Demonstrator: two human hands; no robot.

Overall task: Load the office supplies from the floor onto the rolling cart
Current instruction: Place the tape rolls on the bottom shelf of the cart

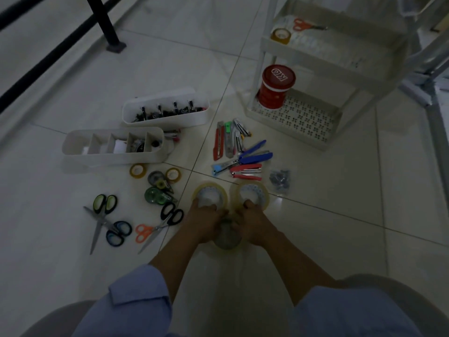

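Observation:
Two wide clear tape rolls lie side by side on the floor tiles. My left hand point(202, 221) grips the near rim of the left tape roll point(210, 190), fingers hooked into its core. My right hand point(247, 221) grips the right tape roll point(252, 190) the same way. A third, greyish roll point(227, 237) sits between my wrists, partly hidden. The white rolling cart point(323, 59) stands at the upper right. Its upper shelf carries a small tape roll point(281, 35) and orange scissors point(305, 25). A red tub point(275, 87) stands on its lower shelf.
Left of my hands lie several scissors point(107, 220), correction tapes point(158, 188) and two small tape rolls point(138, 171). Two white organizer trays point(114, 148) sit further back. Cutters and staplers point(240, 154) and a bag of clips point(280, 180) lie near the cart. A black post point(107, 23) stands at top left.

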